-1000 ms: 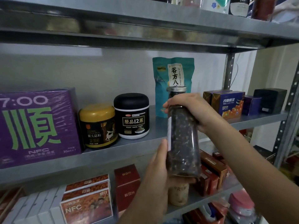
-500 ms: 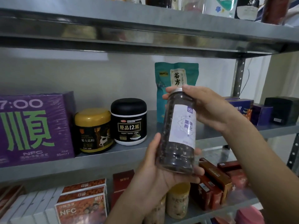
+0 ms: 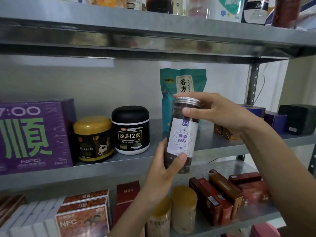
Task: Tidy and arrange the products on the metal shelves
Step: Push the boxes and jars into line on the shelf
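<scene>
At the far left of the middle metal shelf [image 3: 222, 144] stands a large purple carton with a green character [image 3: 32, 135]. Just beside it sit a squat dark jar with a gold lid [image 3: 93, 139] and a black jar with a black domed lid and white base [image 3: 130, 130], the two touching or nearly so. Below them, on the lower shelf, are orange-red boxes marked NFC [image 3: 83, 218] and a plain red box [image 3: 127, 194].

The left hand [image 3: 162, 170] comes up from below and grips the lower part of a tall clear jar with a silver screw lid and pale lavender label [image 3: 183, 134] - fingers curled round its back, thumb pressed on the label's bottom corner. The jar holds dark dried contents, leans slightly and is held in the air in front of the middle shelf's front edge, label towards the camera. Behind it a teal stand-up pouch [image 3: 171, 93] stands against the wall.

The right hand [image 3: 217, 113] grips the jar's top - thumb on the front just under the lid, fingers wrapped round the lid's far side.

Under the jar stand two yellow-capped cylinders [image 3: 183, 207], then a row of red and brown slim boxes [image 3: 222, 195]. At the right end of the middle shelf are dark blue boxes [image 3: 277, 120] and a black box [image 3: 297, 118].
</scene>
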### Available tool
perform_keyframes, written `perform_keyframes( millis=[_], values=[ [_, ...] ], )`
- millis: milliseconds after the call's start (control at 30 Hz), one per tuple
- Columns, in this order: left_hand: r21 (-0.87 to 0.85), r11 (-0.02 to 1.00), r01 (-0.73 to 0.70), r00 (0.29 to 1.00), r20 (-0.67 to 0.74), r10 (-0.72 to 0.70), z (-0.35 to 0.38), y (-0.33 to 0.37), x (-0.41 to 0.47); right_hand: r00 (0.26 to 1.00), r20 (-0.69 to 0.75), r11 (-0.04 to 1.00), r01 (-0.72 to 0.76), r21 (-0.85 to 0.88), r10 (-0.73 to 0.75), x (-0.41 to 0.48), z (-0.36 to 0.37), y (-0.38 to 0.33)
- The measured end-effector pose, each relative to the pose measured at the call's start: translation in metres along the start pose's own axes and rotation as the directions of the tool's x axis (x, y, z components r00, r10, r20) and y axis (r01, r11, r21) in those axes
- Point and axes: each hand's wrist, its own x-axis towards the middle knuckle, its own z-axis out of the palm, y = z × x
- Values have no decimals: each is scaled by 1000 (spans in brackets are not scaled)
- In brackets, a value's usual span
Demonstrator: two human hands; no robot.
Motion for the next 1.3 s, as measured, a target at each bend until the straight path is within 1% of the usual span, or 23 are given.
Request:
perform_keyframes(
  millis=[100,133,167,200,233,267,300,333,367,400,433,467,500,533,567,600,633,733,800,900,1000,1133,1300],
  values=[
    [25,999,-42,999,10,42,-3,-4,3,998,-25,998,56,-13,-56,3,2,-1],
    [66,996,-54,998,17,53,-6,-7,4,997,-39,997,72,-4,-72,3,4,-2],
    [152,985,-77,997,14,76,-9,-9,5,994,-63,996,92,13,-91,3,7,-3],
    [306,945,-117,992,-7,125,-14,-8,7,989,-98,992,118,35,-115,3,9,-4],
    [487,858,-162,978,-39,206,-19,-7,9,979,-142,987,151,47,-143,4,12,-5],
    [656,729,-198,944,-72,321,-26,-4,12,967,-188,982,184,42,-173,5,14,-5],
    [779,591,-210,888,-102,449,-35,-1,17,951,-230,977,214,17,-205,7,16,-5],
    [866,459,-200,809,-118,576,-44,6,22,933,-268,970,239,-31,-239,11,18,-3],
    [925,339,-170,724,-116,680,-55,12,29,914,-299,961,257,-99,-275,15,21,0],
    [965,230,-127,663,-89,743,-65,17,37,896,-320,949,266,-171,-309,20,24,4],
    [989,129,-71,640,-54,766,-76,20,45,882,-328,934,271,-232,-337,25,28,8],
    [999,49,-17,660,-26,751,-85,21,54,875,-325,920,276,-277,-360,31,32,11],
    [1000,-12,21,705,-6,709,-93,18,62,871,-311,907,287,-308,-381,37,36,14],
    [998,-50,37,755,5,656,-99,14,68,869,-289,894,305,-327,-402,43,40,16],
    [997,-74,35,788,18,616,-104,7,72,867,-266,882,324,-341,-421,49,43,19],
    [996,-89,25,802,33,596,-108,-1,74,867,-248,873,335,-356,-433,54,46,22],
    [994,-105,20,799,47,600,-109,-7,76,866,-237,865,338,-370,-440,58,48,26],
    [992,-117,38,737,51,674,-108,-19,82,858,-237,837,321,-444,-455,67,55,39],
    [993,-107,48,699,43,714,-106,-22,85,834,-253,786,299,-541,-491,70,61,45],
    [994,-101,47,661,45,749,-106,-26,88,790,-255,713,298,-635,-558,73,65,46],
    [996,-72,43,640,28,768,-105,-29,91,753,-245,645,294,-706,-611,76,64,51],
    [997,-61,40,633,21,774,-104,-32,92,745,-254,624,266,-735,-617,80,63,60],
    [997,-61,36,630,25,776,-106,-33,93,758,-253,615,236,-753,-601,81,65,61]
  ],
)
